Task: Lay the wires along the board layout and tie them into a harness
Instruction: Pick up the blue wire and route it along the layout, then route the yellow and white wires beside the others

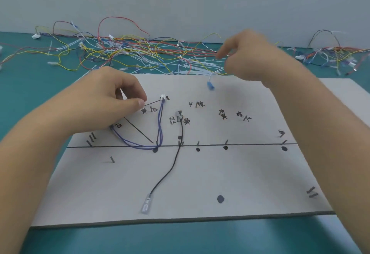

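Blue wires, a pair, loop on the grey layout board from a white connector down round a peg on the horizontal line and back up under the left hand, whose thumb and forefinger are pinched together at the board, though what they grip is hidden. A black wire runs from the board's middle down to a clear-sleeved terminal near the front edge. Blurred, the right hand hovers over the tangled wire pile on the teal table, fingers curled, and whether it grips anything cannot be told; a white wire with a blue terminal hangs below it.
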Tool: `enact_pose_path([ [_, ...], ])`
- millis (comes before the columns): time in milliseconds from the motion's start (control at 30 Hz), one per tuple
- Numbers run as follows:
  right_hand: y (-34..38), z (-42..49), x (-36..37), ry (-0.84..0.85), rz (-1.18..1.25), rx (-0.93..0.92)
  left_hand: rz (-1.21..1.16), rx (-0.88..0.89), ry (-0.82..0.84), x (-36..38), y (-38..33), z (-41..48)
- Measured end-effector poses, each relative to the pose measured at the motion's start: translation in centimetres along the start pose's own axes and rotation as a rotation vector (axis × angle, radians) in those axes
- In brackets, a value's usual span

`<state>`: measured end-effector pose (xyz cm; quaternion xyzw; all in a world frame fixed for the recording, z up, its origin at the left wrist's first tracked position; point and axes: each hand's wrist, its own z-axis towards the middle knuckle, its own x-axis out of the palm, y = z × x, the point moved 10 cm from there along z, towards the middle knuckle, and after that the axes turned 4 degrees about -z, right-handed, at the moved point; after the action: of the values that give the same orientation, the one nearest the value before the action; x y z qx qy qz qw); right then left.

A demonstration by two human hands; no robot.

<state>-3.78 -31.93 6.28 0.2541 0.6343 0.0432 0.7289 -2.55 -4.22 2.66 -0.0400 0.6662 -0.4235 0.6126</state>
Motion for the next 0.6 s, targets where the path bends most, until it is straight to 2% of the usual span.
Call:
enact_pose_path([
  [133,-2.8,4.3,1.8,-0.039,-0.179,0.025,-0.012,-0.011,-0.004,-0.1,0.4,0.1],
  [333,-3.9,6.1,3.3,-0.079,-0.199,-0.007,-0.015,-0.017,-0.007,0.2,0.6,0.2],
  [467,-4.8,6.0,2.4,-0.178,-0.118,-0.004,-0.023,-0.028,-0.014,0.1,0.9,0.3],
  [600,-6.0,5.0,-0.4,-0.375,0.055,0.050,-0.034,-0.023,-0.050,-0.2,0.9,0.3],
])
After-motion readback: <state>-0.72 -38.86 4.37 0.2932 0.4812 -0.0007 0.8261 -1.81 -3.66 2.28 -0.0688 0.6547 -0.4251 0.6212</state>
